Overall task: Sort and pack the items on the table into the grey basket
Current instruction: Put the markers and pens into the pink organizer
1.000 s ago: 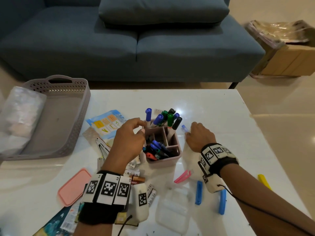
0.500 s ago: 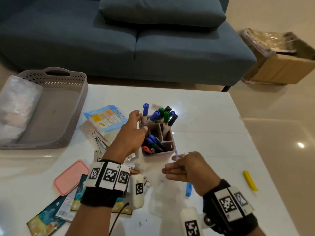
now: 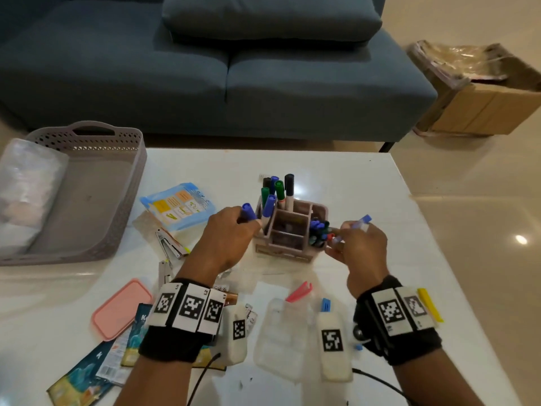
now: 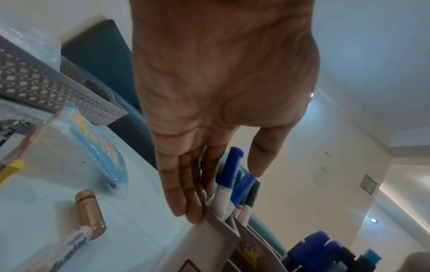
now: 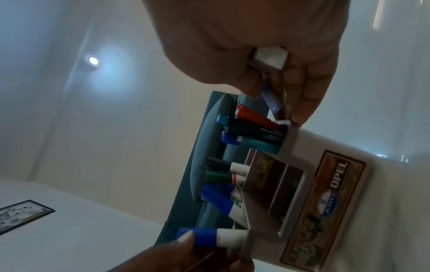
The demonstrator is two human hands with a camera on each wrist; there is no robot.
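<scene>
A pinkish-grey pen holder [image 3: 288,244] stands mid-table, with tall markers [image 3: 278,191] in its back-left cell and short pens [image 3: 317,232] in its right cell. My left hand [image 3: 248,222] rests on the holder's left wall. Its fingers [image 4: 186,193] lie straight against that wall, and the thumb stands apart beside a blue-capped marker [image 4: 229,176]. My right hand [image 3: 341,232] pinches a clear pen with a blue cap [image 3: 361,221] next to the right cell, its lower end [image 5: 271,97] just above the pens there. The grey basket [image 3: 123,206] sits at the far left and holds a plastic-wrapped bundle [image 3: 27,194].
Left of the holder lie a blue packet [image 3: 178,206] and a stapler [image 3: 171,244]. Toward the near edge lie a pink lid [image 3: 121,309], sachets [image 3: 85,376], a clear container [image 3: 281,344] and pink [image 3: 298,291], blue [image 3: 325,304] and yellow [image 3: 430,307] clips. A sofa stands behind.
My right hand took the blue-capped pen off the table, drew it back and brought it up to the holder. The holder has turned, so the short pens now face right.
</scene>
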